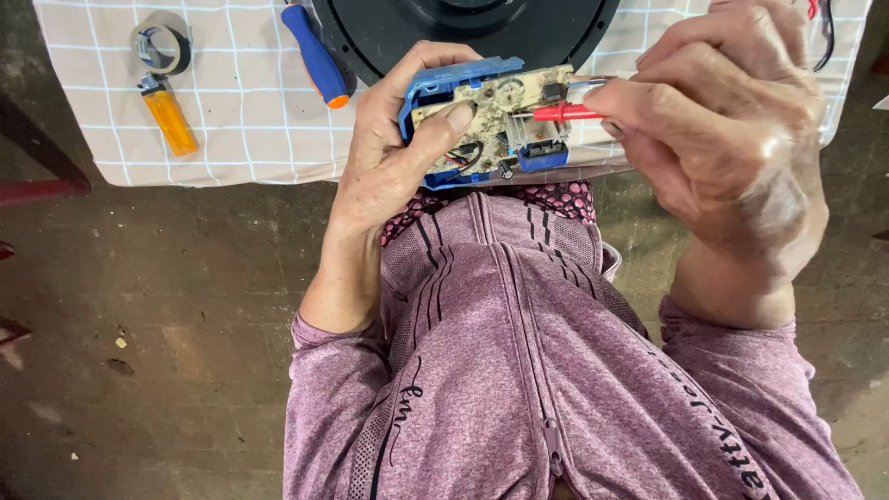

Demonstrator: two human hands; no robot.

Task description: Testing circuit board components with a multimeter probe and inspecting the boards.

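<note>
We held the blue-cased circuit board (486,120) in our left hand (394,153) just off the near edge of the desk (250,120), at about 12 o'clock from our chest. That hand was closed around its left end, fingers behind the casing and the thumb pressed flat on the board's face. Our right hand (732,139) was closed on a red probe (567,113), whose tip lay on the board near its middle.

The desk's near edge ran straight beneath the board, its checked cloth hanging over. Open floor (157,343) spread at 8 o'clock, free for the left elbow. At 12 o'clock, touching or just behind the board, sat a large black round disc (463,32), closing off room forward. A blue-handled screwdriver (315,56) lay just beside it at 11 o'clock. Well apart at 10 o'clock lay a roll of tape (162,46) and an orange lighter (169,116) just beside it.
</note>
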